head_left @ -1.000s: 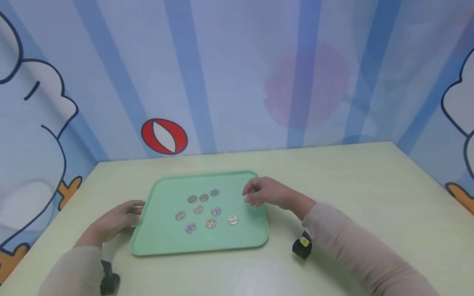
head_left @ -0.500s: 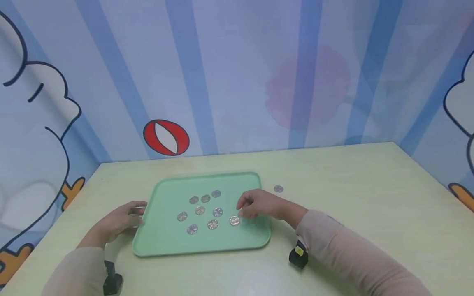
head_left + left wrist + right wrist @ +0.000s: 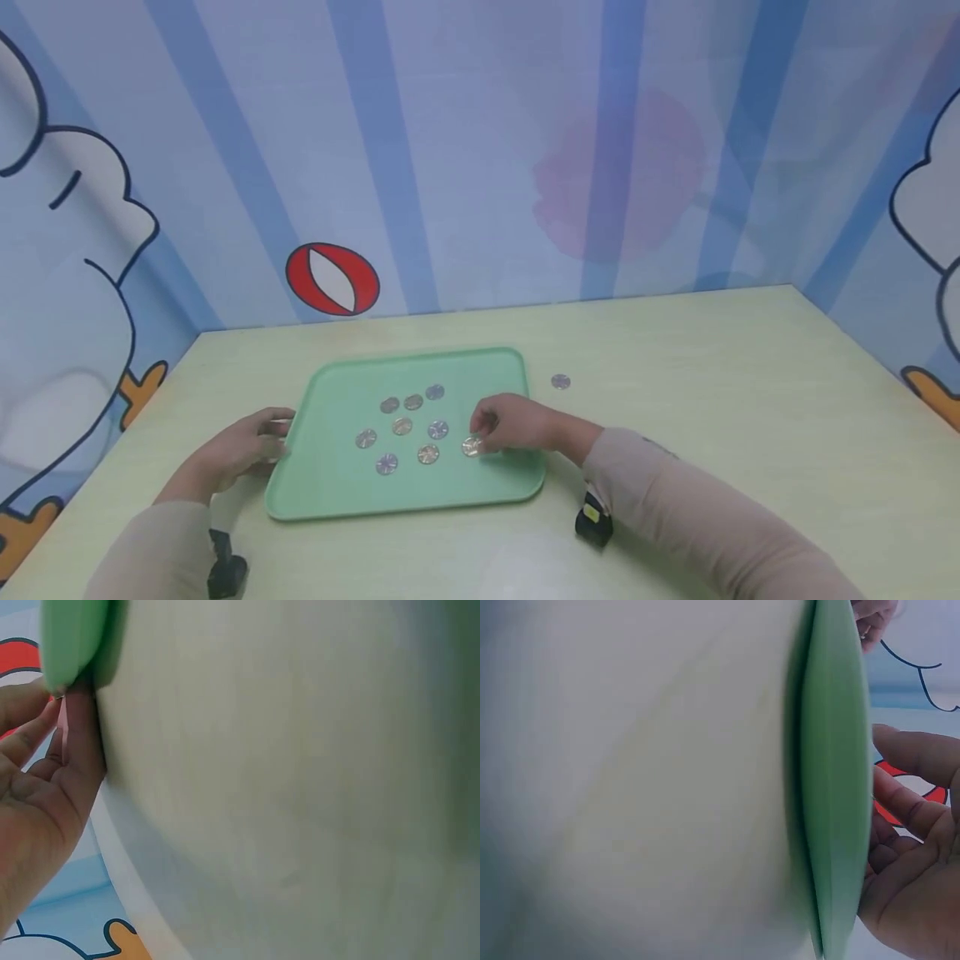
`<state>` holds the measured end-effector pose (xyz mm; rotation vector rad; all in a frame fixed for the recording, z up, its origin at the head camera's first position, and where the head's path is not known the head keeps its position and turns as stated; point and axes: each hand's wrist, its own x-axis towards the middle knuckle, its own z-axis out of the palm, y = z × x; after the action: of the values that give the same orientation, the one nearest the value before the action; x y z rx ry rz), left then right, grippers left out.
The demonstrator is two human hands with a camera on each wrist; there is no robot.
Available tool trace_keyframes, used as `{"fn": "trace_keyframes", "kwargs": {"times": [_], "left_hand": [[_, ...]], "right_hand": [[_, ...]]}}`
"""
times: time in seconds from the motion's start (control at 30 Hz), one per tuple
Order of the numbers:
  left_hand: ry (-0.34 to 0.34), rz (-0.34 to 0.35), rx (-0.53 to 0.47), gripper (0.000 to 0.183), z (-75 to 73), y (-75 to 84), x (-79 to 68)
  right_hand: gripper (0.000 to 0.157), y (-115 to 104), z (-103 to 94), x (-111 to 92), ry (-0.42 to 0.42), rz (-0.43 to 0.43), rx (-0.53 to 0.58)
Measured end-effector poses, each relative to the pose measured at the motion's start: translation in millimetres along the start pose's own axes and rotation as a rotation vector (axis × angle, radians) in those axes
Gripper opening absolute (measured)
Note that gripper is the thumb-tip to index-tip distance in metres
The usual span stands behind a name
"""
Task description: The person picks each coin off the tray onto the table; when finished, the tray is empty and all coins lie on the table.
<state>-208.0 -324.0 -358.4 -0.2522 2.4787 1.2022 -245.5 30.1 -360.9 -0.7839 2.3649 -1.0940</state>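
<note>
Several shiny coins [image 3: 438, 429] lie flat and spread out on a green tray [image 3: 405, 493]. My right hand [image 3: 517, 423] is over the tray's right side. Its thumb and forefinger are apart at the rightmost coin [image 3: 471, 447], which lies on the tray; contact is hard to tell. The right wrist view shows the right hand [image 3: 922, 825] beyond the tray wall [image 3: 836, 772], which hides the coins. My left hand [image 3: 240, 450] holds the tray's left rim. In the left wrist view, the left hand [image 3: 45, 780] has its digits around the tray edge [image 3: 71, 641].
One coin [image 3: 560, 382] lies on the pale table [image 3: 697, 400], right of the tray. Behind the table stands a blue striped wall [image 3: 487, 167] with cartoon drawings. Black wrist cameras [image 3: 594, 521] hang under the sleeves.
My right hand has moved left and toward me over the tray, down to the rightmost coin. The coin right of the tray has come into view from behind that hand. My left hand stays put.
</note>
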Motion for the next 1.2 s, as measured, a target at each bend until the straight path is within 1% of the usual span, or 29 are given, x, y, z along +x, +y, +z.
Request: {"fn": "trace_keyframes", "kwargs": {"times": [0.23,0.37,0.6,0.77,0.87,1.03,1.2], "left_hand": [[0.0,-0.008,0.01,0.062,-1.1,-1.1,0.6],[0.0,-0.018,0.013,0.062,-1.8,-1.6,-0.1],[0.002,-0.007,0.008,0.061,-0.3,0.1,2.4],[0.001,-0.019,0.023,0.061,-1.8,1.2,0.5],[-0.003,-0.014,0.027,0.061,-2.5,1.9,0.5],[-0.007,-0.013,0.027,0.06,-3.2,1.5,2.1],[-0.01,-0.013,0.02,0.06,-2.8,0.8,1.7]], "right_hand": [[0.017,-2.6,5.2,3.2,0.025,-0.001,-0.104],[0.014,-3.9,8.7,5.6,0.027,-0.014,-0.157],[0.01,-5.5,7.9,4.4,0.044,-0.037,-0.244],[0.01,-8.6,8.8,4.7,0.043,-0.043,-0.258],[0.012,-9.5,8.9,5.0,0.044,-0.026,-0.254],[0.016,-10.5,9.3,4.5,0.053,-0.021,-0.225],[0.015,-12.3,8.7,4.0,0.05,0.01,-0.22]]}}
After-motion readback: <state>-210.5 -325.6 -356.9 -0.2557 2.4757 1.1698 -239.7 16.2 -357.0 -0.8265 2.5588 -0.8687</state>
